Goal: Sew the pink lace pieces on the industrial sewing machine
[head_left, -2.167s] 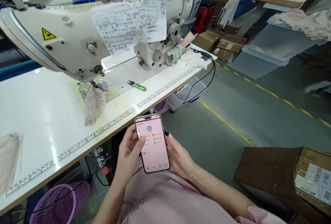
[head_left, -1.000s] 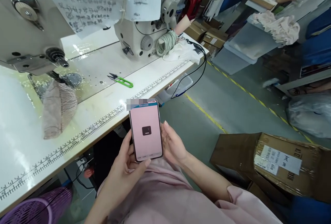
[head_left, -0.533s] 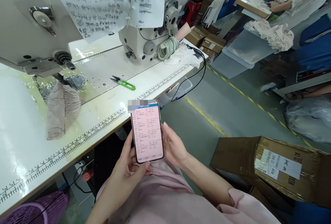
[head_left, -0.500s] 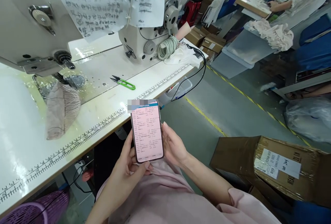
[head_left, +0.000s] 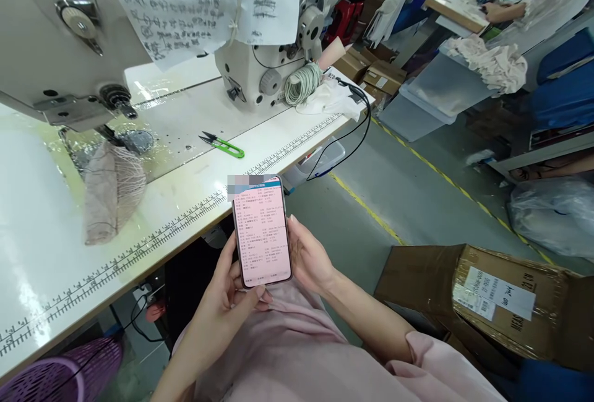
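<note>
A phone (head_left: pixel 262 232) with a pink screen full of small text is upright over my lap, just off the table's front edge. My left hand (head_left: pixel 227 300) wraps its lower left side, thumb resting at the bottom edge. My right hand (head_left: pixel 309 260) cups the right side with its fingers behind the phone. Both hands are closed on it.
A white sewing table (head_left: pixel 185 198) with a printed ruler edge carries a sewing machine (head_left: pixel 264 74), a beige fabric piece (head_left: pixel 109 192) and green thread snips (head_left: pixel 225 144). A purple basket (head_left: pixel 55 374) sits lower left. Taped cardboard boxes (head_left: pixel 492 303) lie at my right. Another person's hand (head_left: pixel 494 11) works at a far table.
The screen went from a menu to a loading icon to a page of text. My view swung right and closer. My left thumb dropped from the screen to the phone's bottom edge.
</note>
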Tool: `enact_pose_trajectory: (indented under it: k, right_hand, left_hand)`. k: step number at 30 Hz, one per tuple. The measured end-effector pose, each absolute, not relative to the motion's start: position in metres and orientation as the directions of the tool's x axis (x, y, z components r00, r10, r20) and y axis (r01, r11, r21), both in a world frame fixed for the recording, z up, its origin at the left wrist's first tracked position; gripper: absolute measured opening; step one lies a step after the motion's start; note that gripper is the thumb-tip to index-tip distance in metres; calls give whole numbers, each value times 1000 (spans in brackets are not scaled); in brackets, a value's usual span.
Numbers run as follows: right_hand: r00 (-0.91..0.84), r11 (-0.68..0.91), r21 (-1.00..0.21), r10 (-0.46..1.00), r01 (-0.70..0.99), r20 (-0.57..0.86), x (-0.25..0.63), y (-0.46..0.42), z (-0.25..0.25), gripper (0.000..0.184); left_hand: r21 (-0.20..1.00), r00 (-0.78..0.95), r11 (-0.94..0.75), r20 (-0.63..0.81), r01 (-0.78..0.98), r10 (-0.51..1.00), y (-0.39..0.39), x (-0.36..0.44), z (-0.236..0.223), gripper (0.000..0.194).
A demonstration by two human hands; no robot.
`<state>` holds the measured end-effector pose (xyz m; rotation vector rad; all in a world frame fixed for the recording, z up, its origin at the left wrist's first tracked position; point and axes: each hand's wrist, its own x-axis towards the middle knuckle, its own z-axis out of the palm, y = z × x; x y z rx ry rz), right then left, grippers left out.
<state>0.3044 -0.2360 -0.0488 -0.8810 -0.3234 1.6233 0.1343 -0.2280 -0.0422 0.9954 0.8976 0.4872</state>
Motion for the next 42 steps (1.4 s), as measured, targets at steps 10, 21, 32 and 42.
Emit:
enact_pose_trajectory:
  k: [10, 21, 32, 42]
  right_hand:
    - [-35, -283, -636, 927, -718, -373, 304, -233, -49, 55]
    - [-23, -307, -642, 911, -702, -411, 304, -226, -53, 54]
    - [-36, -325, -613, 900, -720, -435, 309, -216, -52, 55]
    - [-22, -279, -524, 896, -805, -443, 324, -204, -50, 52]
  left_hand:
    - [864, 558, 502, -438, 45, 705, -224, 134, -43, 87]
    - [829, 495, 559, -493, 17, 716, -220, 141, -30, 86]
    - [825, 483, 566, -498, 7, 720, -212, 146, -34, 94]
    - [907, 318, 327, -403, 266, 858, -206, 173, -24, 98]
